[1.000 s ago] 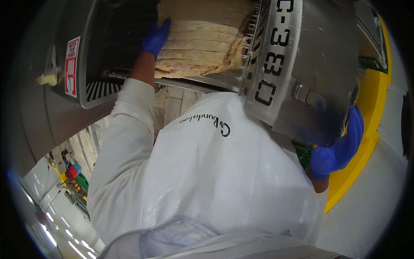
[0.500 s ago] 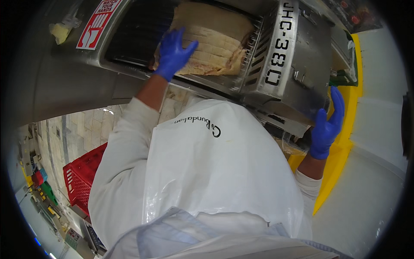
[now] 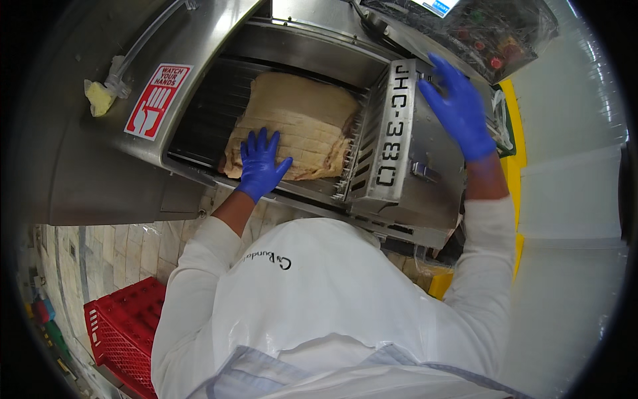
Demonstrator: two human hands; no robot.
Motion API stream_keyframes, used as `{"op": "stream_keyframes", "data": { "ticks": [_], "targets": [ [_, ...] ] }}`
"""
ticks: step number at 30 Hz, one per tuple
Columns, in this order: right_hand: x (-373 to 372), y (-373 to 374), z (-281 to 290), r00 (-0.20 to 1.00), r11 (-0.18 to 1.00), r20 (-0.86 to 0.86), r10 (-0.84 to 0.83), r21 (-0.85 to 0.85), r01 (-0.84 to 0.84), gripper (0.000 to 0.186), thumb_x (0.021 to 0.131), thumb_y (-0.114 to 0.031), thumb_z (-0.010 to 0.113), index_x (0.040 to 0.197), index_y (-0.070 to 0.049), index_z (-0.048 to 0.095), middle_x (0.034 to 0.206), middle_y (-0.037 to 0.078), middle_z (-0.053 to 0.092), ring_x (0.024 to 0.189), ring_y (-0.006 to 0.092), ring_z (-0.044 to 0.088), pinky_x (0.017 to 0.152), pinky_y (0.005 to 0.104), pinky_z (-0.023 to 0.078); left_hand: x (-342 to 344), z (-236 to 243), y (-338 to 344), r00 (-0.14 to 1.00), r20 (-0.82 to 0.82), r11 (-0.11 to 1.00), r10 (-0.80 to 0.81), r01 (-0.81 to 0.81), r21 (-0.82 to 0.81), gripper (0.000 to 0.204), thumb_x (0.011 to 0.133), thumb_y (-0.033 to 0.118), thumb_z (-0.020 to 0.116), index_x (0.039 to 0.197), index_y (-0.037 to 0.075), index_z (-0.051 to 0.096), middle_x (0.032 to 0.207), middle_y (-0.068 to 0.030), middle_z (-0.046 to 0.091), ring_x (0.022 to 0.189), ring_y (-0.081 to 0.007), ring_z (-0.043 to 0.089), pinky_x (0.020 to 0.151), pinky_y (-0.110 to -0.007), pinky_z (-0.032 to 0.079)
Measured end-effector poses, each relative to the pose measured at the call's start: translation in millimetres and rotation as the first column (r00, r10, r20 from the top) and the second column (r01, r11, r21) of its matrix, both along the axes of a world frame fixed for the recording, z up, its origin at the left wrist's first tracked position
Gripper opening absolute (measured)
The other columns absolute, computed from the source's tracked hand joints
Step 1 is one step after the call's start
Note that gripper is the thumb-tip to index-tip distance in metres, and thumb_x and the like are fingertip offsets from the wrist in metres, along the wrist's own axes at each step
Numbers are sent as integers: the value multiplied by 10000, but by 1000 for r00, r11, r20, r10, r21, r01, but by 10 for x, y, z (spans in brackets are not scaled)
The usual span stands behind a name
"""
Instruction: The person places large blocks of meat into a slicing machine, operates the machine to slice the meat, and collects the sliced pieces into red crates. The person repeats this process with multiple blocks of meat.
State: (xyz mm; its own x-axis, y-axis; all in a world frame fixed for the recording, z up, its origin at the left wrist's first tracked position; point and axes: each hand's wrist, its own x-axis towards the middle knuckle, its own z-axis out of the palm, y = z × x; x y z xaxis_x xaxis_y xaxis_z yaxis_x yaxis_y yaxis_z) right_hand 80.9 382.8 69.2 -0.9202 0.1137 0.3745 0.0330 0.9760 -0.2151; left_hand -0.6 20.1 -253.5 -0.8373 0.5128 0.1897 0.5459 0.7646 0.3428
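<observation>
My left hand (image 3: 264,166), in a blue glove, rests open with spread fingers on a large pale slab of meat or fat (image 3: 302,100), scored in strips across its nearer part. The slab lies on the dark ridged bed (image 3: 201,113) of a steel machine, its right edge against a row of metal teeth (image 3: 346,156) beside a slotted steel housing (image 3: 435,171). My right hand (image 3: 454,108), also gloved in blue, is raised at the upper right end of that housing, fingers apart; whether it touches the metal I cannot tell.
A red plastic crate (image 3: 126,319) sits at lower left on the tiled floor (image 3: 119,246). A plastic-wrapped control box (image 3: 478,33) is at top right, near a yellow frame (image 3: 515,193) and pale wall panels. A red-and-white sticker (image 3: 157,103) is on the machine's left.
My right hand has moved up from the housing's lower right corner to its upper end. My left hand has shifted onto the slab's nearer middle. The view has shifted, showing more of the machine's top.
</observation>
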Motion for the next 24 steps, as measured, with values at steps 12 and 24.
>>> {"op": "stream_keyframes", "data": {
  "ticks": [12, 24],
  "targets": [
    [-1845, 673, 121, 957, 863, 22, -290, 437, 251, 751, 859, -377, 669, 1496, -26, 483, 1218, 215, 712, 1121, 349, 691, 1018, 454, 510, 32, 24, -50, 999, 42, 999, -31, 32, -29, 820, 929, 541, 650, 1597, 162, 364, 1649, -251, 257, 1518, -528, 186, 1221, -655, 136],
    [-2217, 598, 92, 985, 796, -161, -69, 586, 152, 571, 860, -412, 693, 1376, -182, 617, 943, 111, 761, 855, 306, 737, 794, 474, 552, -31, 9, 16, 997, 75, 998, -32, 35, -45, 781, 960, 539, 607, 1610, 193, 348, 1662, -225, 257, 1526, -515, 187, 1215, -660, 163]
  ]
}}
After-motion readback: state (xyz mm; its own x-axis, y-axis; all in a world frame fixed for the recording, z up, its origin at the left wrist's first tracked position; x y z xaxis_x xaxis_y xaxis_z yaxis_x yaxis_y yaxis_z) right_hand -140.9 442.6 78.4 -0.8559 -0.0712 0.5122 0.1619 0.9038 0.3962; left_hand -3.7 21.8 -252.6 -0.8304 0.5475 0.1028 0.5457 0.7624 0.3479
